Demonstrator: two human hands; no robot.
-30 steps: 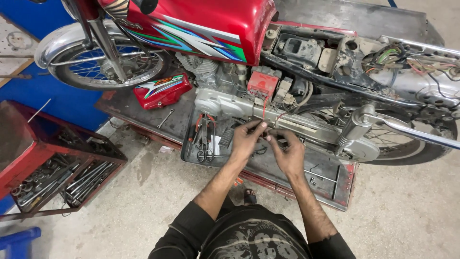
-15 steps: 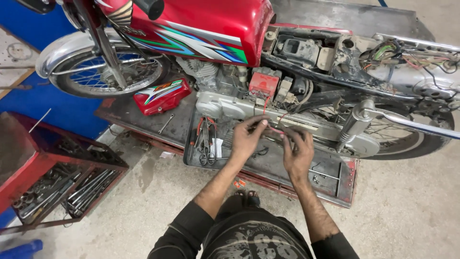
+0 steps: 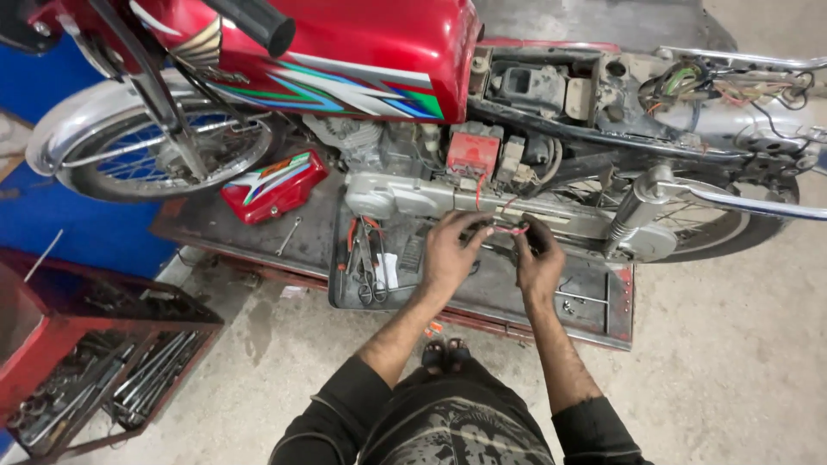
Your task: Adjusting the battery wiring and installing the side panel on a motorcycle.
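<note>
Both hands pinch a red wire: left hand at nine o'clock, right hand at three. Joining step, I'd judge; next needs a steady twist.

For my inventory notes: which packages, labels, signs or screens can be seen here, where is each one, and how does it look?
No package, sign or screen is in view.
Stripe decal: on the side of the red fuel tank; slanted white, blue and green bands.
Detached side cover: lying on the platform beside the front wheel; red, with a similar striped decal.
Both hands, left hand and right hand, hold a thin red wire, no label.
</note>
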